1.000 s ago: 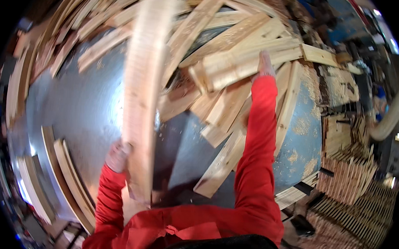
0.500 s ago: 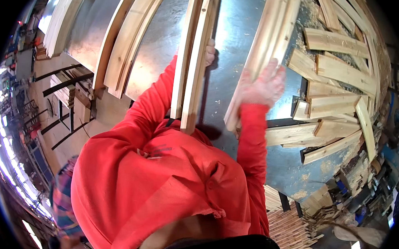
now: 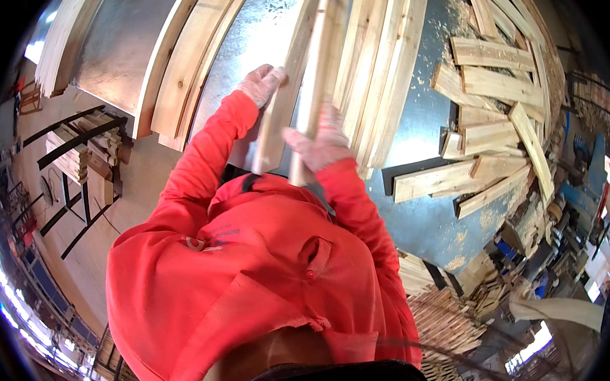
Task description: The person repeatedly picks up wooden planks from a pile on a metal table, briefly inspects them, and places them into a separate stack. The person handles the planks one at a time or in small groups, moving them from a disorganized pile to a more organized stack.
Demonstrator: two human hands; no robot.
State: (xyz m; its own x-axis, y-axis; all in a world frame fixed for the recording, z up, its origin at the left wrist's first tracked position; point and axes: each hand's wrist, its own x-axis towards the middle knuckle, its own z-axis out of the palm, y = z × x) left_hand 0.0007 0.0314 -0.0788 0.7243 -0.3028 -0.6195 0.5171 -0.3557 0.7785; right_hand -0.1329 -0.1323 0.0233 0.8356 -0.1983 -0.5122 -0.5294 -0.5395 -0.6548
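Observation:
Two long, pale wooden boards stand on edge in front of me, a narrow gap between them. My left hand [image 3: 261, 85] grips the outer side of the left board [image 3: 286, 93], fingertips at its top edge. The right board [image 3: 320, 60], slightly blurred, is in my right hand [image 3: 325, 142], whose thumb crosses over it toward the gap. Just right of this hand, several boards [image 3: 383, 77] lie side by side on the metal table [image 3: 418, 134]. The undersides of both held boards are hidden.
Several boards [image 3: 187, 67] and a stack [image 3: 68, 40] lie along the table's left. Short offcuts [image 3: 497, 83] and sawdust cover its right side. Lower left stands a black metal rack [image 3: 79, 158] with wood; more stacked strips [image 3: 446, 319] sit low at the right.
My right hand has left the boards on the right, which now lie further left, and taken the right one of the upright pair. My left hand has shifted to the pair's left side.

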